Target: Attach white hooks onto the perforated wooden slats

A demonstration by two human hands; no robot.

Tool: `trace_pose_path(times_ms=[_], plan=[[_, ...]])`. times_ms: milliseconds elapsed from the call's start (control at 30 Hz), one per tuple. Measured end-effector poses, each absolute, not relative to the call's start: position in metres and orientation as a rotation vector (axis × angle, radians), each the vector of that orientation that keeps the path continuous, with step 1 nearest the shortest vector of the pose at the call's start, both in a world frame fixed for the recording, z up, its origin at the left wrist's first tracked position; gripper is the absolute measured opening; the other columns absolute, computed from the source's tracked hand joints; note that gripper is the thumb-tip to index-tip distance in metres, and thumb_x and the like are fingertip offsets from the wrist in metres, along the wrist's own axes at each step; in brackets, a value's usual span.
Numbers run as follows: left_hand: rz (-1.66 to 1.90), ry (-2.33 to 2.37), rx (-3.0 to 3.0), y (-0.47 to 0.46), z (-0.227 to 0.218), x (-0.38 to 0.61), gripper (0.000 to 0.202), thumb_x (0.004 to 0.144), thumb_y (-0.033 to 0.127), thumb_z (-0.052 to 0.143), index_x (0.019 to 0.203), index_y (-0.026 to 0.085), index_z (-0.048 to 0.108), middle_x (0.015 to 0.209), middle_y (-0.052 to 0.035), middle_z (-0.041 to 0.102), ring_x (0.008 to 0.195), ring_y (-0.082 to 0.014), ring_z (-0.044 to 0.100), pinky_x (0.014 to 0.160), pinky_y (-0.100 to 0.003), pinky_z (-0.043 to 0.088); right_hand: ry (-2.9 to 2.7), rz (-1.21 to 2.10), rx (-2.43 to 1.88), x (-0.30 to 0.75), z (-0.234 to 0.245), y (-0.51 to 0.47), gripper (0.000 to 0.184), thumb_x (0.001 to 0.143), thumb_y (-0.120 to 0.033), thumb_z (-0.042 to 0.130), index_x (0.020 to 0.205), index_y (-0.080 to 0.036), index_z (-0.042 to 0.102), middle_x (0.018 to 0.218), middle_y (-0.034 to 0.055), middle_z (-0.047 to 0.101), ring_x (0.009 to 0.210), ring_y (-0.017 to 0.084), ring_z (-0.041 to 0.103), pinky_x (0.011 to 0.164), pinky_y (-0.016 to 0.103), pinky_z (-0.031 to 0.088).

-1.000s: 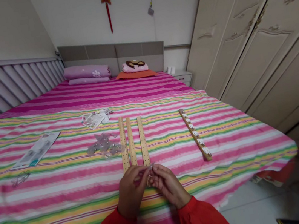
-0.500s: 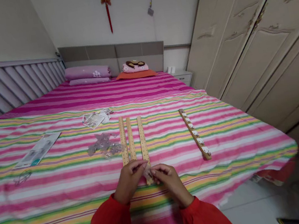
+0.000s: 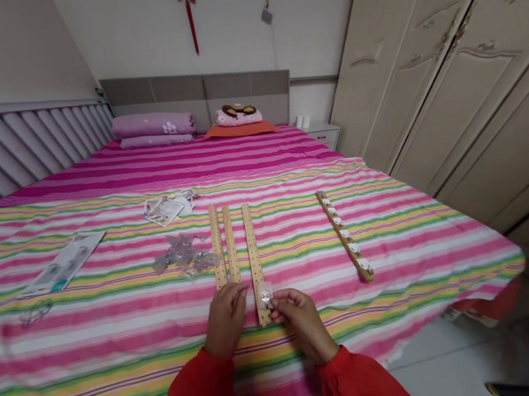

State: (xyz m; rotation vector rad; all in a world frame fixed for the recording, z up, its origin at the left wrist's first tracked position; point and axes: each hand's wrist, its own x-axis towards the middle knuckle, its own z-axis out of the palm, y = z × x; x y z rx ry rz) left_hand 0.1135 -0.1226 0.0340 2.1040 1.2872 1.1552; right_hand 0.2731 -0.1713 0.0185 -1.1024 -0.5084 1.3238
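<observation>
In my right hand (image 3: 301,317), thumb and finger pinch a clear adhesive hook (image 3: 266,298) with a small metal hook on it. It is over the near end of a perforated wooden strip (image 3: 252,247); whether it touches the wood I cannot tell. My left hand (image 3: 226,316) is just to the left, its fingers drawn together by the near ends of two more perforated strips, the outer one (image 3: 216,240) and the inner one (image 3: 230,241). Anything between those fingers is hidden. Left of the strips lies a heap of clear adhesive hooks (image 3: 183,252).
Off to the right lies a wooden strip with a row of white-backed hooks (image 3: 346,235). Flat packaging (image 3: 65,264) and thin wire loops (image 3: 36,313) are on the left. Opened packets (image 3: 169,207) lie farther back on the striped bedspread (image 3: 131,342).
My left hand has come off the clear hook and moved slightly left. The hook, still in my right hand, now faces up over the strip's near end.
</observation>
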Motion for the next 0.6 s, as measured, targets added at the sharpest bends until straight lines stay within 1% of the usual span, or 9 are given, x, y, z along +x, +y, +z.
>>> trace_pose_path(times_ms=[200, 467, 600], plan=[[1.067, 1.32, 2.339, -0.132, 0.018, 0.111, 0.026, 0.087, 0.023, 0.044, 0.095, 0.022, 0.069, 0.093, -0.0052, 0.07, 0.092, -0.0193, 0.06, 0.085, -0.037, 0.045, -0.555, 1.325, -1.153, 0.271, 0.015, -0.168, 0.027, 0.05, -0.029, 0.081, 0.065, -0.013, 0.064, 0.044, -0.0005, 0.061, 0.038, 0.01, 0.053, 0.041, 0.02, 0.041], [0.972, 1.41, 2.512, -0.138, 0.005, 0.117, 0.036, 0.082, 0.011, 0.044, 0.104, 0.027, 0.068, 0.105, -0.0028, 0.069, 0.105, -0.0219, 0.054, 0.089, -0.041, 0.037, -0.601, 1.353, -1.195, 0.274, 0.021, -0.164, 0.026, 0.05, -0.028, 0.079, 0.062, -0.014, 0.062, 0.042, -0.0013, 0.06, 0.037, 0.009, 0.051, 0.041, 0.02, 0.04], [0.937, 1.454, 2.568, -0.139, 0.002, 0.117, 0.039, 0.081, 0.009, 0.045, 0.107, 0.029, 0.067, 0.107, -0.002, 0.069, 0.108, -0.0226, 0.053, 0.09, -0.041, 0.034, -0.587, 1.357, -1.228, 0.273, 0.021, -0.162, 0.024, 0.047, -0.027, 0.077, 0.06, -0.015, 0.059, 0.039, -0.0023, 0.058, 0.034, 0.009, 0.05, 0.038, 0.019, 0.039]])
